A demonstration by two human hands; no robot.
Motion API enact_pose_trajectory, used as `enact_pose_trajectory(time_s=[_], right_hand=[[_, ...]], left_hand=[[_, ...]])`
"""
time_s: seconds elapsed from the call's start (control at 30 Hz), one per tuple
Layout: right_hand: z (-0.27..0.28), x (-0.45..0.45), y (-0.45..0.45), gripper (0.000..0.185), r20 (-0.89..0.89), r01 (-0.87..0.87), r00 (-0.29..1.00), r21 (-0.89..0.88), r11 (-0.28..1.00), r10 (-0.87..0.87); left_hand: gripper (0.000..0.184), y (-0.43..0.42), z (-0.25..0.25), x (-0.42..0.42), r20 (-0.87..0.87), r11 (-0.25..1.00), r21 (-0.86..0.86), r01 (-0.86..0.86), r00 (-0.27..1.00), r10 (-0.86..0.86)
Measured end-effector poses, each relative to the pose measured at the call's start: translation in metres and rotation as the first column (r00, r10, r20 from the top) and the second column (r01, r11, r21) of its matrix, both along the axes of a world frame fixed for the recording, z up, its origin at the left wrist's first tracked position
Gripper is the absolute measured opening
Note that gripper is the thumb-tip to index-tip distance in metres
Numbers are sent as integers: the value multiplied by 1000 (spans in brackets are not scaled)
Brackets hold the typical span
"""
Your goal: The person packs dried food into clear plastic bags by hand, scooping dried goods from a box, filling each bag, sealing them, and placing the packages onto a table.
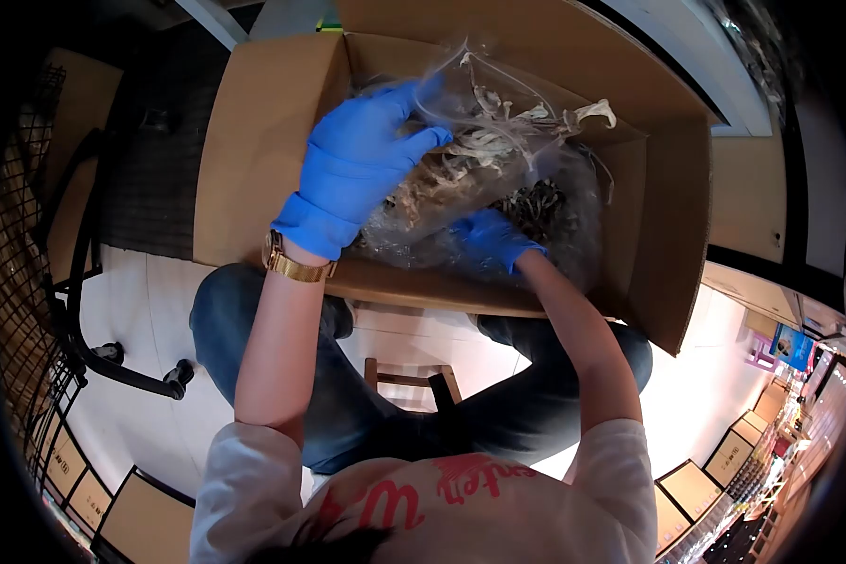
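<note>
Both my hands wear blue gloves and are inside an open cardboard box (254, 141). My left hand (357, 160) has its fingers curled at the upper edge of a clear plastic bag (442, 202), thumb on the near side. Pale, shrivelled dried plant pieces (484, 150) fill the bag, and a few stick out at its top right. Lower down, my right hand (493, 237) is bent inward against the plastic, its fingers partly hidden; what they hold does not show. Beside it lie darker dried pieces (540, 207) under more clear plastic.
The box stands in front of my knees, its right flap (672, 235) folded outward. A small wooden stool (412, 380) is between my legs. On the left are a black wire-mesh cart (28, 254) and a dark mat (155, 179). Cartons (728, 456) line the lower right.
</note>
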State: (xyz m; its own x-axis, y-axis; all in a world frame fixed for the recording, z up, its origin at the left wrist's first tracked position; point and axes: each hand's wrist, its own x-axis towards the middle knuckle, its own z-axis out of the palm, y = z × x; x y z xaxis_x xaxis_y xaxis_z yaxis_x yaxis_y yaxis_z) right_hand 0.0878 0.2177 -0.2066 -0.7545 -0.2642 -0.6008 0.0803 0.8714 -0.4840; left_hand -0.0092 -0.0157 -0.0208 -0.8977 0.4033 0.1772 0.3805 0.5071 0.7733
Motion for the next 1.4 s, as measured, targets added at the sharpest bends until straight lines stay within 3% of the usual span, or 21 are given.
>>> enact_pose_trajectory(time_s=[0.07,0.13,0.17,0.23,0.33,0.37,0.43,0.47,0.5,0.53,0.57,0.63,0.73,0.83,0.87,0.93,0.97,1.03,1.2,1.4], right_hand=[[-31,-17,20,42,-191,191,962,-38,981,-195],[-79,-23,40,47,-306,228,932,80,970,-193],[-98,-23,44,50,-336,194,933,167,967,-129],[-100,-10,36,57,-254,-16,954,480,877,156],[-115,0,19,67,-436,-100,803,575,812,407],[-112,-5,16,63,-223,-130,923,587,799,314],[-121,-2,22,60,9,-163,981,593,788,195],[-124,0,26,66,-203,-22,967,539,842,155],[-121,-1,26,70,-305,44,944,500,865,129],[-117,-3,27,73,-404,103,909,453,885,101],[-113,-8,28,73,-420,177,907,441,880,29],[-95,-15,23,72,-436,252,899,424,870,-48],[-89,-18,17,68,-480,-7,843,443,897,243],[-91,-32,14,64,-432,216,900,307,927,-66],[-90,-35,15,63,-315,13,938,452,892,146],[-108,-31,19,63,-161,-198,926,563,803,341],[-122,-23,18,59,-434,24,875,478,878,212],[-171,-13,31,56,-672,229,738,338,913,63],[-143,-26,24,57,-411,253,904,285,925,-120],[-131,-19,16,59,-281,342,921,251,906,-270]], left_hand=[[46,-1,-1,0,25,1000,-18,1,1000,-1],[47,0,1,0,56,1000,-27,7,998,-5],[47,1,2,0,88,999,-31,22,996,-20],[48,2,-1,0,81,997,-72,14,997,-9],[49,3,-3,-1,91,993,-121,12,996,-1],[49,4,-3,0,103,991,-133,16,995,-2],[49,5,-1,2,101,994,-107,24,995,-13],[50,5,-1,2,90,996,-81,24,996,-16],[50,5,-4,3,90,997,-80,22,996,-15],[47,5,-10,3,-13,998,-60,9,1000,-10],[44,5,-13,2,-119,999,-39,-3,993,-2],[46,3,-13,1,-97,998,-57,2,995,-7],[49,5,-4,3,4,997,-74,13,1000,-13],[50,5,0,4,87,995,-97,13,996,-5],[50,4,0,3,97,993,-120,13,995,-2],[51,4,-12,1,14,995,-98,10,1000,-9],[51,4,-16,1,-70,997,-73,15,997,-20],[52,5,-12,3,-87,994,-109,20,996,-29],[53,4,-8,5,-87,993,-116,12,996,-22],[53,6,-8,4,-98,995,-96,15,995,-24]])
